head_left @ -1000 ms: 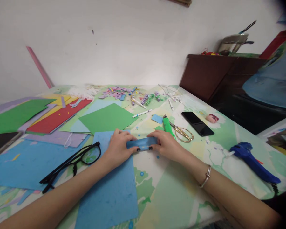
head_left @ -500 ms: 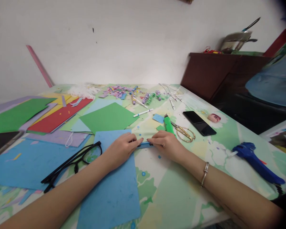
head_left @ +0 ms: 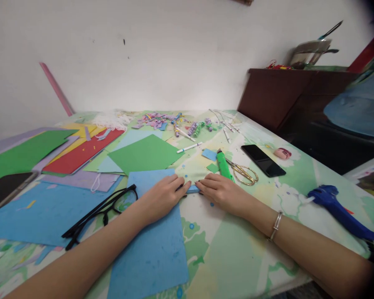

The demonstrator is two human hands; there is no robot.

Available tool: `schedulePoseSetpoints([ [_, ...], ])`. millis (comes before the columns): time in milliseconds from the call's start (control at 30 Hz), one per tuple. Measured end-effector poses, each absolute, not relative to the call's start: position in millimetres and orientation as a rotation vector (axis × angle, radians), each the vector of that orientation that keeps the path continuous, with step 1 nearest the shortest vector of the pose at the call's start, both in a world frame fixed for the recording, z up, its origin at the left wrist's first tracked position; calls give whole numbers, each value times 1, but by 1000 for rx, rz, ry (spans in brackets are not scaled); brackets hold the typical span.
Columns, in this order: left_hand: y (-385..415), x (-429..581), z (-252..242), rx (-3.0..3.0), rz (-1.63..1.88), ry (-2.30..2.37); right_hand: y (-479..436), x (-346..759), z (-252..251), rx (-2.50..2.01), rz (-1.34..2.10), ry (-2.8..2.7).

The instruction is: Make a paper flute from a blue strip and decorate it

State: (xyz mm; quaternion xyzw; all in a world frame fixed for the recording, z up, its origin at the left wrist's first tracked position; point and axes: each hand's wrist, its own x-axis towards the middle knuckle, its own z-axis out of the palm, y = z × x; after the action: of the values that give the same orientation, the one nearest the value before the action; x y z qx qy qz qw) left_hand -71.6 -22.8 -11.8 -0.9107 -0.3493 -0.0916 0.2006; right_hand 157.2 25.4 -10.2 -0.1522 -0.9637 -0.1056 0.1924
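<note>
A narrow blue foam strip (head_left: 193,189) lies on the table between my two hands; only its middle shows, and I cannot tell whether it is rolled. My left hand (head_left: 165,196) presses its bent fingers on the strip's left end, its wrist above a blue foam sheet (head_left: 152,253). On the right end, the fingers of my right hand (head_left: 222,192) are closed together over the strip. The fingertips of both hands almost meet. Just beyond my right hand lie a green utility knife (head_left: 223,165) and gold-handled scissors (head_left: 244,173).
Black glasses (head_left: 106,209) and coloured sheets (head_left: 146,153) spread to the left. A phone (head_left: 263,160) and a blue glue gun (head_left: 339,211) lie right. Toward the wall are paper scraps (head_left: 154,120), white string (head_left: 110,120) and a marker (head_left: 189,147).
Both hands stay at the blue strip, their fingers now flatter and pressed lower over it. The whole view has shifted slightly, so things sit a little further right.
</note>
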Motion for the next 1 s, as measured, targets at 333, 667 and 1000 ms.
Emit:
schedulePoseSetpoints([
  [333,-21,-64,-13,-2575,-348,-1074,25,151,-11,-509,-298,-2694],
  [667,-19,-63,-19,-2695,-459,-1251,34,156,-12,-569,-82,-2708],
  [1000,-29,-58,-6,-2731,-950,-1595,44,162,12,-874,1059,-1858],
])
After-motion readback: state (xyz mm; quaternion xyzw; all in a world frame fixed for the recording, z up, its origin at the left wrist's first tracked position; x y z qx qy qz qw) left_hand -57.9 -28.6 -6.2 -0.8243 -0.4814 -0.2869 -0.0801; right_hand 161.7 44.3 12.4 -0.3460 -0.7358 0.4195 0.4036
